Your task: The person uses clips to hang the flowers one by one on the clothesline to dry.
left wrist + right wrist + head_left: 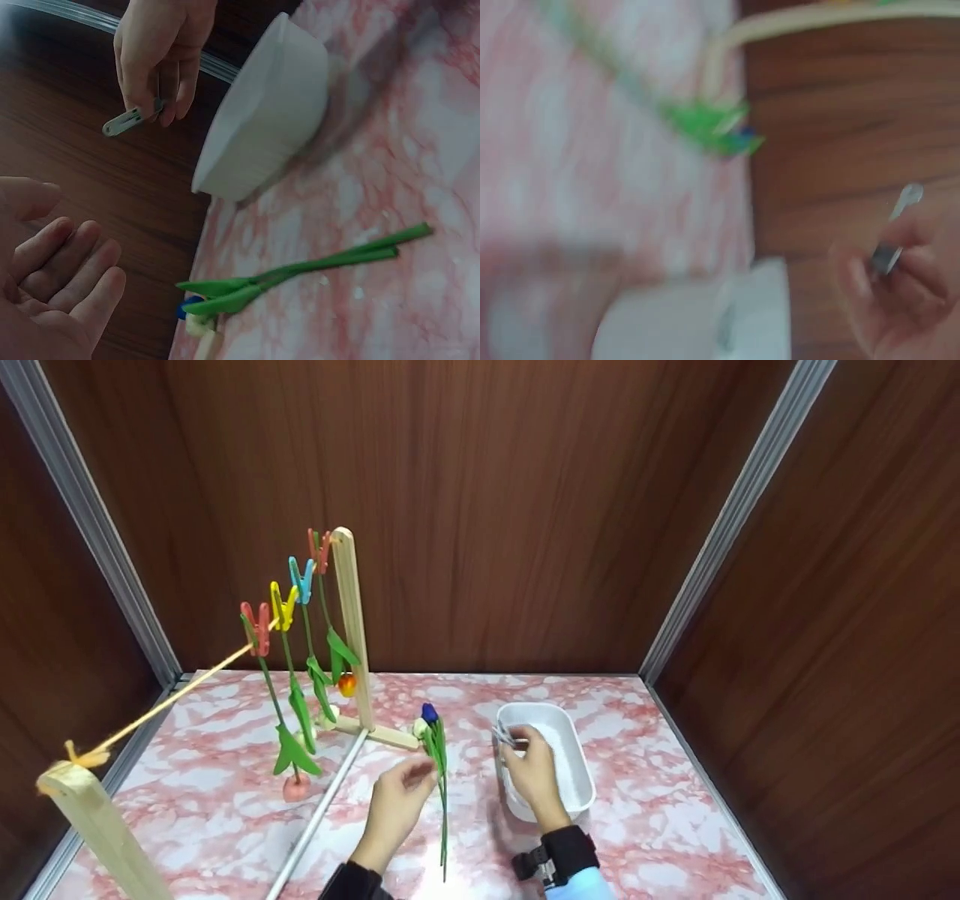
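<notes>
My right hand [534,772] pinches a grey clothespin [503,733] above the near-left rim of a white plastic tub [579,761]. The left wrist view shows this clothespin [122,123] sticking out past the thumb and fingertips. My left hand [400,802] holds nothing, its fingers loosely bent with the palm showing in its wrist view. Just right of it, two artificial tulips, a blue one [429,712] and a white one [419,727], lie on the table with green stems [444,825] toward me.
On the left stands a wooden post frame [352,622] with a string [180,699]. Tulips hang upside down from it by red [256,630], yellow [283,607] and blue [301,580] clothespins and another red one [319,551]. Wood-patterned walls [495,510] enclose the marbled table [660,840].
</notes>
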Available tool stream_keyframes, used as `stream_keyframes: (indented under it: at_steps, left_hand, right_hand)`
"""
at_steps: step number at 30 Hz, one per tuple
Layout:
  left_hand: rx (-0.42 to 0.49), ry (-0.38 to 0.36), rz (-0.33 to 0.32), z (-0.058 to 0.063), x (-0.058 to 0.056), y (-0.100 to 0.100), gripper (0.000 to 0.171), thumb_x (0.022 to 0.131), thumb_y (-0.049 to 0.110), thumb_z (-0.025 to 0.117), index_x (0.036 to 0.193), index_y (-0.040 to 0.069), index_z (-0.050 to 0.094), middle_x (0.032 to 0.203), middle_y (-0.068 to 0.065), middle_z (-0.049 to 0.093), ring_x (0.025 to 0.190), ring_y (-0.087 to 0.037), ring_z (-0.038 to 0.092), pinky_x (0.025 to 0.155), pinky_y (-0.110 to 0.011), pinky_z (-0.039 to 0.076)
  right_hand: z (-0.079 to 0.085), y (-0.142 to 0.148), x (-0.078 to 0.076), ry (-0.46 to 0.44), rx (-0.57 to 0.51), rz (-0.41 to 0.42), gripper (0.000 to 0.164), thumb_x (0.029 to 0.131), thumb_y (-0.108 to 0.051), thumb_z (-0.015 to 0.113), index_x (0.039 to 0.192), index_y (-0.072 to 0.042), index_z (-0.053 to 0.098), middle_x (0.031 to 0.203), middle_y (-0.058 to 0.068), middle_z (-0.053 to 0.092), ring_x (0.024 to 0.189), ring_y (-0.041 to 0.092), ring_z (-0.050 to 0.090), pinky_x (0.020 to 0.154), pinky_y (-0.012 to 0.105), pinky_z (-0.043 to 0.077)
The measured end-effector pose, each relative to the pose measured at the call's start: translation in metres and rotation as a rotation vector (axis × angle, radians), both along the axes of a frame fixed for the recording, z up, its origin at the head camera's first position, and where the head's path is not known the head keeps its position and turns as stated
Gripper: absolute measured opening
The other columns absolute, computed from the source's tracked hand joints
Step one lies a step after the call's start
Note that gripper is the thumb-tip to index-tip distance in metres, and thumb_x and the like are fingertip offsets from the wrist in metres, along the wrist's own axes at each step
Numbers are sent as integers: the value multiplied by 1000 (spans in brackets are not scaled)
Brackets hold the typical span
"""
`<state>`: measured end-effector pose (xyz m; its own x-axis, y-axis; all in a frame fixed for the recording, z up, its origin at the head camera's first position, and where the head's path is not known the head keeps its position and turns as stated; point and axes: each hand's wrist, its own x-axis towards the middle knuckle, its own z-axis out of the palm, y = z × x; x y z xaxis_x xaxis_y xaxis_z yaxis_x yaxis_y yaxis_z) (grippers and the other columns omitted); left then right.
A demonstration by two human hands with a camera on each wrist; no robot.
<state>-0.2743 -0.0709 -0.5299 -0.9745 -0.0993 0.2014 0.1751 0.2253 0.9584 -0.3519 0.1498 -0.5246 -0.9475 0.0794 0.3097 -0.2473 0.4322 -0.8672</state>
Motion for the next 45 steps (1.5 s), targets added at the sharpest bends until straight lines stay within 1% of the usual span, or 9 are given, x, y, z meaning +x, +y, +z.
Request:
stream_keyframes:
  at_steps: [2, 4, 6, 9, 16, 23, 33, 39, 45]
  left_hand:
    - [57, 8, 15, 13, 0, 3, 30, 103, 13, 73, 130, -2, 74, 129, -23, 78, 118, -35, 78, 104, -37, 64]
    - [113, 15, 26, 25, 0, 7, 32, 103, 13, 73, 131, -2, 73, 130, -23, 77, 119, -34, 78, 105, -35, 63]
    - [159, 17, 26, 36, 1, 10, 36, 104, 16, 73, 135, -3, 71, 133, -23, 77, 122, -34, 77, 106, -32, 63]
    - [192, 20, 23, 49, 0, 12, 41, 105, 21, 73, 139, -3, 69, 136, -22, 76, 126, -34, 75, 107, -31, 62]
    - [200, -5, -15, 62, -5, 13, 46, 104, 25, 75, 140, -2, 69, 138, -21, 75, 129, -34, 74, 112, -35, 60]
    - [238, 7, -44, 70, -5, 17, 39, 100, 17, 80, 133, -4, 74, 128, -23, 79, 118, -30, 78, 91, -20, 63]
    - [296, 10, 18, 73, -2, 20, 36, 95, 11, 85, 127, -4, 77, 119, -23, 81, 108, -21, 80, 86, -15, 61]
    - [273, 39, 64, 74, -2, 19, 33, 93, 11, 86, 122, -4, 79, 117, -24, 82, 103, -23, 82, 83, -15, 61]
    - [287, 51, 121, 73, -5, 17, 23, 94, 9, 85, 113, -3, 83, 107, -22, 84, 84, -8, 79, 72, -18, 62]
  right_hand:
    - [12, -13, 11, -38, -168, 84, 24, 100, -1, 67, 122, 7, 70, 119, 25, 73, 98, 26, 75, 77, 31, 69]
    - [22, -24, 22, -72, -301, 148, 25, 103, -2, 66, 125, 9, 67, 119, 27, 72, 96, 22, 73, 75, 30, 68]
    - [30, -32, 32, -93, -388, 199, 28, 105, -4, 66, 129, 10, 64, 119, 26, 73, 96, 19, 72, 75, 30, 68]
    - [37, -41, 43, -111, -441, 269, 31, 107, -6, 65, 133, 10, 61, 118, 22, 75, 96, 16, 72, 75, 28, 67]
    - [35, -53, 53, -167, -478, 392, 33, 109, -12, 65, 136, 8, 62, 108, 1, 76, 97, 15, 71, 73, 25, 65]
    - [33, -57, 57, -179, -539, 445, 25, 107, -5, 64, 130, 4, 58, 100, -6, 75, 94, 13, 71, 72, 24, 64]
    - [31, -57, 59, -185, -474, 460, 24, 106, -11, 69, 125, 1, 60, 98, -8, 78, 92, 13, 72, 71, 24, 63]
    - [33, -60, 59, -176, -487, 468, 23, 106, -9, 68, 123, 1, 58, 98, -9, 79, 89, 10, 70, 69, 24, 64]
    - [33, -62, 61, -167, -490, 485, 28, 106, -10, 70, 125, 6, 56, 101, -5, 79, 91, 12, 72, 69, 23, 63]
